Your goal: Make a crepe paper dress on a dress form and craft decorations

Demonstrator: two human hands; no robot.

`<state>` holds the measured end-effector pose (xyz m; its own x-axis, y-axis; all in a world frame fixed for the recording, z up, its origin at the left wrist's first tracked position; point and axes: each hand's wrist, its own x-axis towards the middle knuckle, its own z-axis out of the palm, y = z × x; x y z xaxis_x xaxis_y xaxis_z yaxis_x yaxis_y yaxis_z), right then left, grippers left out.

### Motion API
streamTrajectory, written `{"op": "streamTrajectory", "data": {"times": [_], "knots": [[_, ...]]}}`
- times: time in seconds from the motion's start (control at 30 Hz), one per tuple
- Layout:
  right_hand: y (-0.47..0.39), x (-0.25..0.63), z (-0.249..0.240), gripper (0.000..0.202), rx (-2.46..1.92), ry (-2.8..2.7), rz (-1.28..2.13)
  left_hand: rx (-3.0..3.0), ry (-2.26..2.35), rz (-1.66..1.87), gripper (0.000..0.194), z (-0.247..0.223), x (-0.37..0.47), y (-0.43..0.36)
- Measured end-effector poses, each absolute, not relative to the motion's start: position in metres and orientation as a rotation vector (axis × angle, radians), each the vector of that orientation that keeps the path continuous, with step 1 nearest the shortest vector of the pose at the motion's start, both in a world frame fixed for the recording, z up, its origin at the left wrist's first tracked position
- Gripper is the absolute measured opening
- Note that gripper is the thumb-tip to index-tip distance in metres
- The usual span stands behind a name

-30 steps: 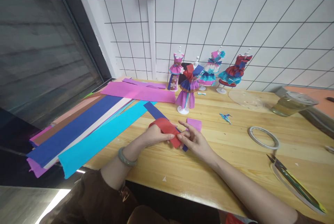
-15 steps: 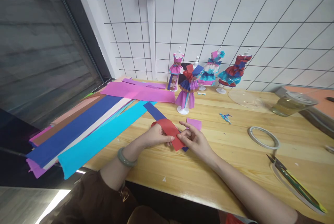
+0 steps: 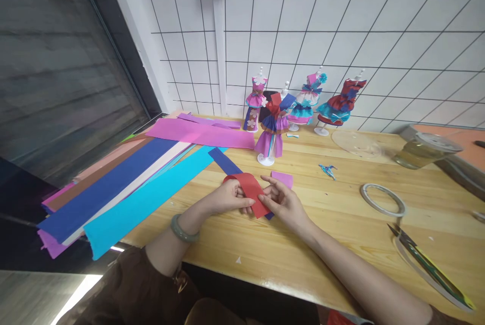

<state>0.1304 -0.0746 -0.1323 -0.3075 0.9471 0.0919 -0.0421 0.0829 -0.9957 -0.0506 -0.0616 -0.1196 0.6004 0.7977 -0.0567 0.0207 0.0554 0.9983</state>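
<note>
A red crepe paper strip curves between my two hands above the table. My left hand pinches it between thumb and fingers, the strip bending over the fingertips. At its lower right end, my right hand grips the edge with thumb and fingers, the index finger raised. Beneath the red strip lies a dark blue paper strip, partly hidden by it and by my hands. A small pink paper piece rests just behind my right hand.
Long coloured paper strips spread over the left side. Several small dress forms in paper dresses stand along the back. On the right are a tape roll, scissors, a lidded cup and blue scraps.
The red strip's left loop has shifted slightly right and curls more tightly over my left fingers. Both hands stay almost in place, and the other things have not moved.
</note>
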Motion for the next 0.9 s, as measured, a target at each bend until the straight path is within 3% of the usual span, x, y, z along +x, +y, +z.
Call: {"op": "streamTrajectory", "data": {"times": [0.33,0.9], "knots": [[-0.074,0.131,-0.125,0.033,-1.025,-1.370,1.556,1.343,0.772,0.739,0.050,-0.122,-0.050,-0.061],[-0.073,0.132,-0.124,0.028,-0.926,-1.357,1.612,1.364,0.751,0.791,0.033,-0.115,-0.051,-0.060]]}}
